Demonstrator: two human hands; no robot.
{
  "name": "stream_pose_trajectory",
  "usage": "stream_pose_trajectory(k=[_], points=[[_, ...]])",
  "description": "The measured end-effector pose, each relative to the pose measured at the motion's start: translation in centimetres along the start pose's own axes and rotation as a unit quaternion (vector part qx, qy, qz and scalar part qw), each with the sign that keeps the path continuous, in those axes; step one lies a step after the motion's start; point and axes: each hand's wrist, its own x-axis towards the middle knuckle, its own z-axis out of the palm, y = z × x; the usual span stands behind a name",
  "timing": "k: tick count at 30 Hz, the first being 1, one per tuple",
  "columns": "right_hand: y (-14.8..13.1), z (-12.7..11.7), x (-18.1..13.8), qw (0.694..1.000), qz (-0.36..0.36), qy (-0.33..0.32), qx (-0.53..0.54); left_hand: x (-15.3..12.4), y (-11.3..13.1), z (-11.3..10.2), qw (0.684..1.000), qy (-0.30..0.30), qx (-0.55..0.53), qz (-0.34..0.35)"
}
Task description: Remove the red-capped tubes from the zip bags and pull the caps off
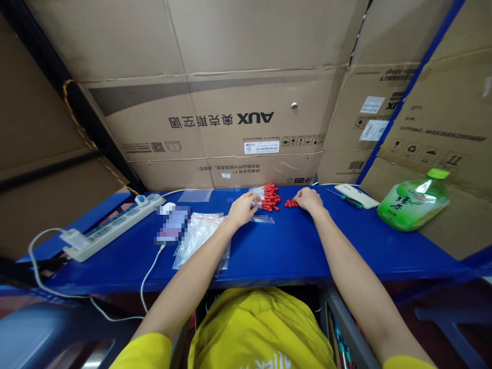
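Observation:
A pile of small sticks with red tips (271,197) lies on the blue table, its clear ends pointing left. My left hand (243,209) is curled at those clear ends, thumb and fingers bent inward; what it pinches, if anything, is too small to make out. To the right, a short row of red-tipped sticks (291,203) pokes out from under my right hand (309,200). The fingers of that hand are closed around the sticks and hide their other ends. Several clear zip bags (200,238) lie under and beside my left forearm.
On the left are a power strip (119,225) with cables and a blurred phone (172,225). A teal-handled screwdriver (351,201), a white flat object (357,196) and a green bottle (415,200) are at right. Cardboard (230,92) walls off the back.

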Motion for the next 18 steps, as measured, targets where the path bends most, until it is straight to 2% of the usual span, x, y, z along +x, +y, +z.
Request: stream_pose_trajectory(k=[10, 18], points=[[-0.3, -0.1, -0.2, 1.000, 0.002, -0.005, -0.013, 0.4, 0.0, 0.9, 0.999, -0.017, 0.043, -0.017], [-0.5, 0.2, -0.4, 1.000, -0.007, -0.003, -0.024, 0.8, -0.3, 1.7, 0.999, 0.003, 0.041, -0.006]])
